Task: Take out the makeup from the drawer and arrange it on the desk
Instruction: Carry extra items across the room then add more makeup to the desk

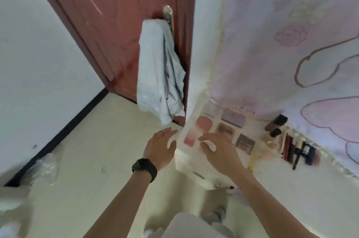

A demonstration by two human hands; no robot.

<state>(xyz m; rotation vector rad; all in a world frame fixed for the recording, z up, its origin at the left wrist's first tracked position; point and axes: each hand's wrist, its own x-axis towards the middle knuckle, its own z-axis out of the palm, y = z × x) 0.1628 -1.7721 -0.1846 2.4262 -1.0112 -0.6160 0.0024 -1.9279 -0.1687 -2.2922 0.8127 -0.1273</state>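
Makeup lies in rows on the white desk [291, 189]: a round pink blush [203, 123], a pink gradient palette [190, 139], a lavender palette [233, 118], two brown eyeshadow palettes [245, 143], dark-capped bottles [275, 121], and a row of lipsticks and pencils [291, 148]. My right hand [219, 150] hovers over the desk's left end beside the gradient palette and pinches a small white item I cannot identify. My left hand [161, 148], with ring and black wristband, is spread open just off the desk's left edge. An open drawer [198, 175] shows partly under my right forearm.
A brown door [116, 33] stands behind, with a pale cloth [157, 74] hanging from its handle. A pastel printed cloth [291, 43] covers the wall behind the desk. Clear plastic wrap [44, 167] lies on the cream floor at left.
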